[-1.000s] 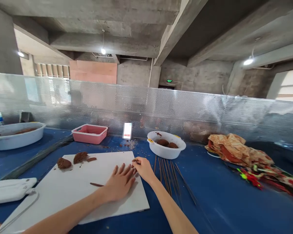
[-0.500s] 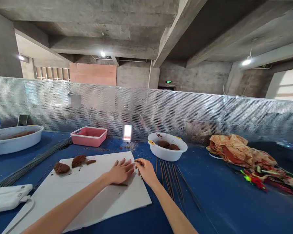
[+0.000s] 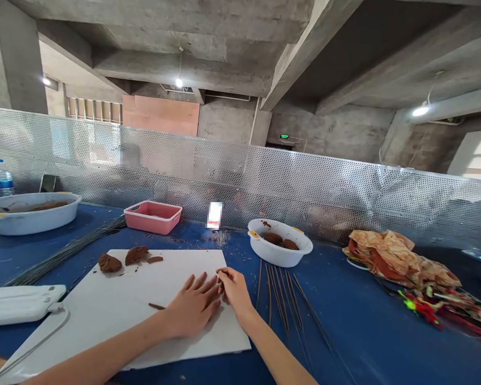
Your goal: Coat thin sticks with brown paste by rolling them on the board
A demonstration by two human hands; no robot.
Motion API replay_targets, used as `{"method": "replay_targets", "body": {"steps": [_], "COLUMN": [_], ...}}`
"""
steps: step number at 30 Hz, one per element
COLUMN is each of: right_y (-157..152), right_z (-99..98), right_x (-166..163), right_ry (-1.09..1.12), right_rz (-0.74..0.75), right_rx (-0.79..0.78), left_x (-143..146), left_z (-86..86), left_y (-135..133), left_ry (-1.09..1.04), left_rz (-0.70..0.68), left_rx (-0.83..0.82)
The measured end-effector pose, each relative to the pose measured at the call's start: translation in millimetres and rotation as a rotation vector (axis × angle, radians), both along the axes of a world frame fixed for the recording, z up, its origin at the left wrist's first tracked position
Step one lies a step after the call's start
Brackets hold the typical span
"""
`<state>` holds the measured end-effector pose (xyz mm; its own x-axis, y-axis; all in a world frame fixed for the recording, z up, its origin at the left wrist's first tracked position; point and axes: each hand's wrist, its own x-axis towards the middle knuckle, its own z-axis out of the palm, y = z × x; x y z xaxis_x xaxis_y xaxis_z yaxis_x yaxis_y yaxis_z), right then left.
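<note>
My left hand (image 3: 192,305) lies flat, fingers stretched out, on a white board (image 3: 116,305), pressing on a thin brown stick whose end (image 3: 156,306) pokes out to its left. My right hand (image 3: 233,289) is pinched at the board's right edge on the other end of that stick. Two lumps of brown clay (image 3: 109,262) sit at the board's far left corner. Several coated brown sticks (image 3: 280,294) lie on the blue table just right of my right hand. A white bowl (image 3: 279,248) with brown clay lumps stands beyond them.
A pink tub (image 3: 152,216) and a pale oval basin (image 3: 28,212) stand at the back left, with a bundle of thin wires (image 3: 60,254) between. A white device (image 3: 20,303) lies at the left. Crumpled cloth (image 3: 396,259) lies at the right. A perforated metal screen (image 3: 344,198) closes off the table's far side.
My left hand slid away across the board and has come back toward me over the stick. The right hand kept its pinch at the board's edge. The view shifted slightly.
</note>
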<state>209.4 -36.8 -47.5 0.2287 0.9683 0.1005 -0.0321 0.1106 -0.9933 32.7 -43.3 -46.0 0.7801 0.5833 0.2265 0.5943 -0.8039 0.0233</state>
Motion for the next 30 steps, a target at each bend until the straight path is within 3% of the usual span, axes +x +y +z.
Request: {"method": "replay_targets", "body": {"steps": [5,10,19,22,27,30], "right_y": [-9,-8,-17,-20,-22,-19], "right_z": [-4.9,-3.3,4.6,7.6,10.4,8.3], "right_x": [2,3,1,1,-2,-2], "right_ry": [0.033,0.046,0.092,0.073,0.04,0.035], "right_rz": [-0.132,-0.139,-0.135,-0.129,-0.131,-0.114], "right_rx": [0.023,0.008,-0.04,-0.049,-0.047,-0.042], "left_x": [11,23,7,8,14,7], "left_z": [2.0,7.2,-10.1,-2.3,19.7,18.6], "left_y": [26,49,0,6,46,48], "left_ry": [0.041,0.013,-0.062,-0.03,0.082,0.076], "left_rz": [0.05,0.131,0.142,0.125,0.035,0.069], "left_rx": [-0.023,-0.051,0.017,-0.021,-0.113,-0.134]}}
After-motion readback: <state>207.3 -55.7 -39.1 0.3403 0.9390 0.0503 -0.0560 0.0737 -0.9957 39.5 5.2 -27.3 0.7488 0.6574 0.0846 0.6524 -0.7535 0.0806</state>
